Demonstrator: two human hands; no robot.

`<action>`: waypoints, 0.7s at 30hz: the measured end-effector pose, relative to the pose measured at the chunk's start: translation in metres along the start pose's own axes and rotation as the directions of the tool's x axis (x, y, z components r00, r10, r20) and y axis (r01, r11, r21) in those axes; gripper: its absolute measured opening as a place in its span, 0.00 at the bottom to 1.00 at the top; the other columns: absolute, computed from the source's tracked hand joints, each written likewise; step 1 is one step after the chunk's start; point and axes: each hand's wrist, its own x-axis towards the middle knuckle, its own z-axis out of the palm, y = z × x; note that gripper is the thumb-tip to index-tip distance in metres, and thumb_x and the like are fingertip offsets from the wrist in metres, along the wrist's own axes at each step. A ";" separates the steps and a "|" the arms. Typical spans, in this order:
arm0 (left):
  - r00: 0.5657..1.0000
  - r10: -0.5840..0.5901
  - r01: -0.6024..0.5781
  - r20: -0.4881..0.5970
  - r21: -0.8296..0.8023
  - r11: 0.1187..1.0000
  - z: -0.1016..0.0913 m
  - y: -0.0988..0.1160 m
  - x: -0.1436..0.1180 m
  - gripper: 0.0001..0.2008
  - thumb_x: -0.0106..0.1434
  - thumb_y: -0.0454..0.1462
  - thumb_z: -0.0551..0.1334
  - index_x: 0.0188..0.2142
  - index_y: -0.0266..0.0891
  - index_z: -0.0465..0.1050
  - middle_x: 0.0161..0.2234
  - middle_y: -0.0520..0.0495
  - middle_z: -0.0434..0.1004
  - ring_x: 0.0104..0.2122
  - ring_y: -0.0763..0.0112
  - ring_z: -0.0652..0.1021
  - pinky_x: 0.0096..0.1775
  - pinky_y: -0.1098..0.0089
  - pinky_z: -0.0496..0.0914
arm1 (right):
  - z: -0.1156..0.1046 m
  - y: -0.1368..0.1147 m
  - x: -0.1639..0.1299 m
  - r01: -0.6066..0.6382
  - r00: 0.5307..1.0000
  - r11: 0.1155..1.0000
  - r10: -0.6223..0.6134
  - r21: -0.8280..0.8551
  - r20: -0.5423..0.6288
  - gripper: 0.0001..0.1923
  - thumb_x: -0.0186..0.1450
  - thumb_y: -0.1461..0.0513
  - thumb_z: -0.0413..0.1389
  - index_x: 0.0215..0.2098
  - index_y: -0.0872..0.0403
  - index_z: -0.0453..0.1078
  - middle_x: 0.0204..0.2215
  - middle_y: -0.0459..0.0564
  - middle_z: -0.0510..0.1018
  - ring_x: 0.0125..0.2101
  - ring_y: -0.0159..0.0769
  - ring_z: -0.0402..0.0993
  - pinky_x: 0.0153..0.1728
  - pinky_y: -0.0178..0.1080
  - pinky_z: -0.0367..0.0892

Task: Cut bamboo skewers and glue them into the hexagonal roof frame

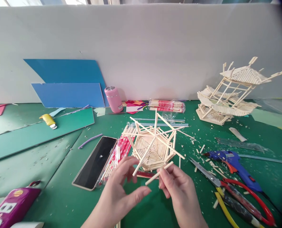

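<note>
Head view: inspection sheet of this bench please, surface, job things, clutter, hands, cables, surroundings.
Surface: green mat, strewn with stick offcuts.
Job's things: hexagonal stick frame, resting on the mat; loose stick pinched in the right hand.
Clutter: phone, stick packs, pink bottle, glue gun, scissors, finished stick pagoda, blue boards.
Hands: left hand fingers at the frame's near edge; right hand shut on the stick.
Cables: nothing clearly seen.
Surroundings: white wall panel behind.
</note>
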 end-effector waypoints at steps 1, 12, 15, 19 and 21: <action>0.999 0.029 -0.030 0.017 0.065 0.997 -0.001 0.003 -0.006 0.15 0.51 0.37 0.66 0.39 0.40 0.70 0.36 0.45 0.70 0.26 0.71 0.70 0.29 0.70 0.70 | -0.004 0.000 -0.004 0.019 0.999 0.998 -0.017 -0.064 0.032 0.15 0.62 0.53 0.52 0.23 0.54 0.64 0.16 0.40 0.66 0.16 0.23 0.57 0.17 0.28 0.53; 0.969 -0.115 0.145 0.217 -0.126 0.981 0.054 0.023 -0.026 0.10 0.63 0.34 0.54 0.38 0.40 0.74 0.32 0.47 0.74 0.32 0.70 0.74 0.34 0.73 0.69 | -0.035 0.011 -0.031 0.527 0.847 0.566 -0.416 -0.634 0.332 0.09 0.63 0.62 0.50 0.25 0.53 0.64 0.18 0.42 0.71 0.19 0.28 0.66 0.21 0.30 0.58; 0.951 -0.209 0.267 0.226 -0.272 0.925 0.070 0.018 -0.025 0.09 0.62 0.36 0.55 0.35 0.38 0.74 0.29 0.48 0.71 0.27 0.72 0.71 0.28 0.74 0.67 | -0.042 0.011 -0.033 0.516 0.852 0.495 -0.376 -0.699 0.364 0.10 0.64 0.63 0.48 0.24 0.52 0.63 0.19 0.42 0.72 0.20 0.30 0.68 0.21 0.31 0.59; 0.906 -0.350 0.412 0.238 -0.301 0.860 0.082 0.020 -0.024 0.11 0.61 0.40 0.58 0.28 0.34 0.73 0.23 0.52 0.64 0.22 0.77 0.64 0.23 0.76 0.59 | -0.068 0.004 -0.036 0.472 0.879 0.440 -0.303 -0.764 0.369 0.07 0.64 0.62 0.49 0.29 0.50 0.65 0.21 0.42 0.72 0.21 0.31 0.68 0.23 0.33 0.62; 0.878 -0.416 0.475 0.238 -0.315 0.822 0.084 0.023 -0.023 0.13 0.60 0.41 0.59 0.27 0.33 0.72 0.22 0.53 0.63 0.20 0.79 0.61 0.23 0.76 0.57 | -0.096 0.001 -0.039 0.425 0.892 0.414 -0.344 -0.805 0.294 0.05 0.63 0.61 0.49 0.36 0.50 0.66 0.27 0.44 0.74 0.26 0.31 0.71 0.27 0.33 0.66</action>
